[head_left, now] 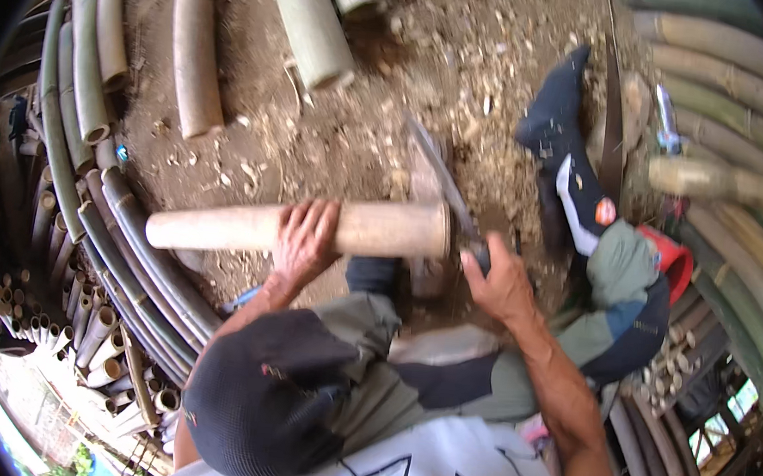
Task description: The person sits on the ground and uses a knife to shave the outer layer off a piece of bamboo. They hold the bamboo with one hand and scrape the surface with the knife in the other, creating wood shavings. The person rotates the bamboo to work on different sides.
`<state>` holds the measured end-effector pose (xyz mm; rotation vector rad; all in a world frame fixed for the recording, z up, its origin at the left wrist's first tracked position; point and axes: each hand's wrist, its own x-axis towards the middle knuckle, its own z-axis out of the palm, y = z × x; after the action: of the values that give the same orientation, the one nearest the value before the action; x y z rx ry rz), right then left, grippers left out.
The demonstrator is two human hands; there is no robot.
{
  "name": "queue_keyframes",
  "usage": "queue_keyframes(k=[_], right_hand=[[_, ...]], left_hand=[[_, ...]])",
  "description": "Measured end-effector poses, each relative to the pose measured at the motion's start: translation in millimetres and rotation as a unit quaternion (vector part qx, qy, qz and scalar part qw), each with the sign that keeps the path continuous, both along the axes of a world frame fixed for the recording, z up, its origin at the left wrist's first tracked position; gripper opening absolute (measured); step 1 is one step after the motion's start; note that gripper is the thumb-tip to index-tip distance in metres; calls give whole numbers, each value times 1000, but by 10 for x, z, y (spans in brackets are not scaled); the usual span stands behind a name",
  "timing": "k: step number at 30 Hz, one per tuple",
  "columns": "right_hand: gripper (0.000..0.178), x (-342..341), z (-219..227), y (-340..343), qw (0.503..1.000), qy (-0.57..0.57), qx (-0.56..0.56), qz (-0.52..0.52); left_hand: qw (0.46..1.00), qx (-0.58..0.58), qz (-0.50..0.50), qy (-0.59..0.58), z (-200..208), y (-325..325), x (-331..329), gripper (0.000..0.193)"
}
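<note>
A pale, peeled bamboo length [382, 228] lies crosswise in front of me, its right end over a wooden block [428, 278]. From above, the fingers of my left hand [306, 239] wrap over its middle and grip it. My right hand [502, 281] is closed round the dark handle of a long knife [441, 172]. The blade slants up and left, close beside the bamboo's right end; whether it touches the bamboo I cannot tell. A dark mesh cap [264, 384] hides part of my left leg.
Wood chips [472, 80] litter the dirt floor. Bamboo poles lie ahead [302, 16], along the left [147, 260] and on the right [741, 90]. Beyond my booted right foot [552, 117] are a long brown strip [613, 123], a wooden mallet-like piece [718, 181] and a small blade [665, 114].
</note>
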<state>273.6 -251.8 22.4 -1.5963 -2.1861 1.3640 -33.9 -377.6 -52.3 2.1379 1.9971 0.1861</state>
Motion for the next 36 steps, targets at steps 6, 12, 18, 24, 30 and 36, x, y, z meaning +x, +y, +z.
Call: queue_keyframes(k=[6, 12, 18, 24, 30, 36], right_hand=[[35, 68, -149, -189, 997, -55, 53, 33], [37, 120, -67, -163, 998, -65, 5, 3], [41, -58, 333, -55, 999, -6, 21, -27], [40, -21, 83, -253, 989, 79, 122, -37], [38, -53, 247, -107, 1000, 9, 18, -10], [36, 112, -79, -242, 989, 9, 147, 9]], left_hand=[[997, 73, 8, 22, -38, 22, 101, 80], [975, -220, -28, 2, 360, 339, 28, 109], [920, -360, -71, -135, 199, 779, -205, 95], [906, -381, -49, -176, 166, 803, -166, 88], [919, -338, -39, -199, 141, 694, -195, 81], [944, -288, -38, -155, 233, 638, -88, 80]])
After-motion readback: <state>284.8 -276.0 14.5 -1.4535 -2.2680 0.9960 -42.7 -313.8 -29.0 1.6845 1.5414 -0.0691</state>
